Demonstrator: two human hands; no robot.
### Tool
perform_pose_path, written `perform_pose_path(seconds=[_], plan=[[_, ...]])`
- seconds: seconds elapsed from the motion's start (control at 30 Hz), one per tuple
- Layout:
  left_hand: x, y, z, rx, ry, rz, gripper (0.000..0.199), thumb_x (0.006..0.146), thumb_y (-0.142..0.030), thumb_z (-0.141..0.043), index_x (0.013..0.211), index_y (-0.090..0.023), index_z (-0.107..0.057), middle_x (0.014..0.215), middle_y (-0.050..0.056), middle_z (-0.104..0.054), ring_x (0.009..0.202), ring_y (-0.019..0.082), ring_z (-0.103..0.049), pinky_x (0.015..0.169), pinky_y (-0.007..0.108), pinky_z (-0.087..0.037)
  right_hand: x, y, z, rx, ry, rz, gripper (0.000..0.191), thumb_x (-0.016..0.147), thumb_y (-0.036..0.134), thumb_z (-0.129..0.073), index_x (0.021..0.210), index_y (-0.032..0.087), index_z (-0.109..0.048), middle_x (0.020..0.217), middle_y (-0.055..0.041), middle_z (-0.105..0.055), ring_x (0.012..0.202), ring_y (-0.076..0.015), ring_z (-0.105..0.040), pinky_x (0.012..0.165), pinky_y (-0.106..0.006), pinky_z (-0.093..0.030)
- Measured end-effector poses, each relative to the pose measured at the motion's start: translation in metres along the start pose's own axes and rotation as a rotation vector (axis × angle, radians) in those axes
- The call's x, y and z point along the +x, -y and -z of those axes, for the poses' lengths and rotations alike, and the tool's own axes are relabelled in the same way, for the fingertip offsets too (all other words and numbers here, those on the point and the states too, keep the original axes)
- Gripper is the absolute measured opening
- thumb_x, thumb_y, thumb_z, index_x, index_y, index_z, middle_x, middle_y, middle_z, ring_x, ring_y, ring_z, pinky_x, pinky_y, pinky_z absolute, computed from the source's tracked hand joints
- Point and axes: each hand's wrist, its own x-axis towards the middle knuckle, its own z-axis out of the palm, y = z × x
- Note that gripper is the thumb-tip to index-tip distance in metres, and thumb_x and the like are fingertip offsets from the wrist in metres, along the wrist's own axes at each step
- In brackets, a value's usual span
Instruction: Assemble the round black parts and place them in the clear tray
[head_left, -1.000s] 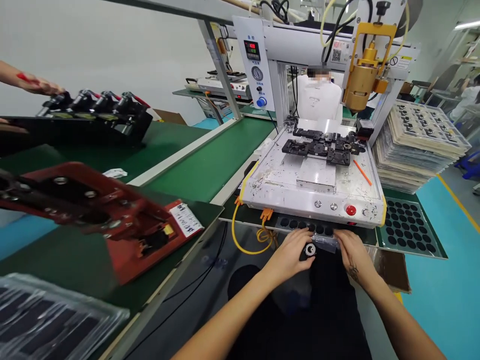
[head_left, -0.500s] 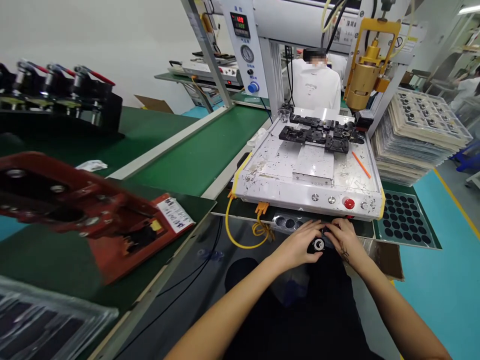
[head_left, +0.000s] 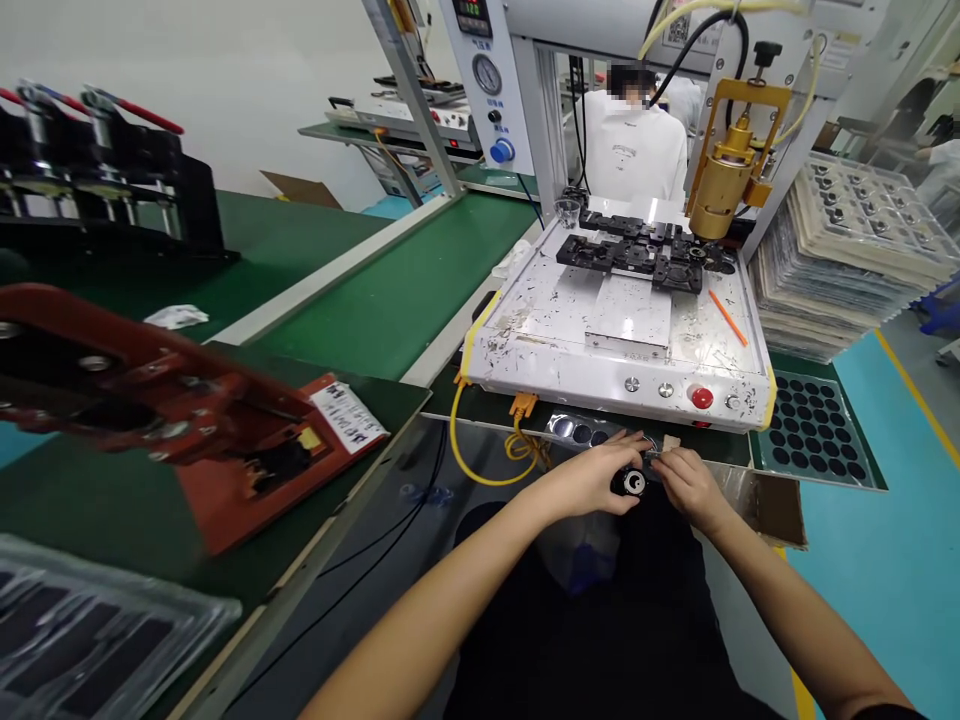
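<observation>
My left hand (head_left: 592, 478) is closed around a small black round part with a silver ring in its middle (head_left: 634, 483), held low in front of the bench edge. Just to its right, my right hand (head_left: 694, 485) has its fingers pinched together. What is between those fingertips is too small and hidden to make out. Beyond the left hand, a clear strip with black round stickers (head_left: 581, 433) lies at the bench edge, partly covered by the fingers.
A white press machine (head_left: 555, 350) holds black fixtures (head_left: 630, 255) under a gold press head (head_left: 718, 195). An orange stick (head_left: 727, 318) lies on its bed. Stacked trays (head_left: 795, 290) and a sticker sheet (head_left: 814, 430) stand right; a red hand press (head_left: 247, 450) stands left. A person (head_left: 630, 150) sits behind.
The gold press head has come down closer to the fixture. My right hand has drawn slightly away from the black part, which stays in my left hand. The view has shifted a little.
</observation>
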Motion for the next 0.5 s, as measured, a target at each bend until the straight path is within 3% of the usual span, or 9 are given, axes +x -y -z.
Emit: perform_pose_path(seconds=[0.27,0.43,0.5], plan=[[0.0,0.004,-0.002,-0.021,-0.011,0.041,0.035,0.079,-0.016,-0.083,0.109,-0.024,-0.066,0.164,0.014,-0.055,0.161,0.033,-0.04,0.134,0.058,-0.028,-0.03,0.04,0.027,0.018,-0.018,0.008,0.026,0.106,0.012,-0.058,0.123,0.025,-0.073,0.106,-0.0109,-0.081,0.096,-0.028,-0.077,0.084,-0.047,-0.066],[0.009,0.005,-0.001,-0.013,-0.083,0.049,0.037,0.08,-0.013,-0.079,0.113,-0.023,-0.067,0.163,0.016,-0.056,0.161,0.033,-0.04,0.135,0.059,-0.026,-0.003,0.044,0.035,0.048,0.028,-0.093,0.023,0.105,0.01,-0.054,0.12,0.024,-0.065,0.144,-0.0164,-0.07,0.139,-0.0342,-0.064,0.109,-0.06,-0.057],[0.011,0.006,0.006,-0.048,-0.084,0.046,0.038,0.08,-0.013,-0.077,0.115,-0.023,-0.067,0.162,0.015,-0.057,0.159,0.033,-0.044,0.132,0.056,-0.032,0.011,0.042,0.031,0.055,0.046,-0.129,0.021,0.106,0.01,-0.051,0.115,0.023,-0.063,0.15,-0.0175,-0.067,0.147,-0.0344,-0.058,0.115,-0.064,-0.053]])
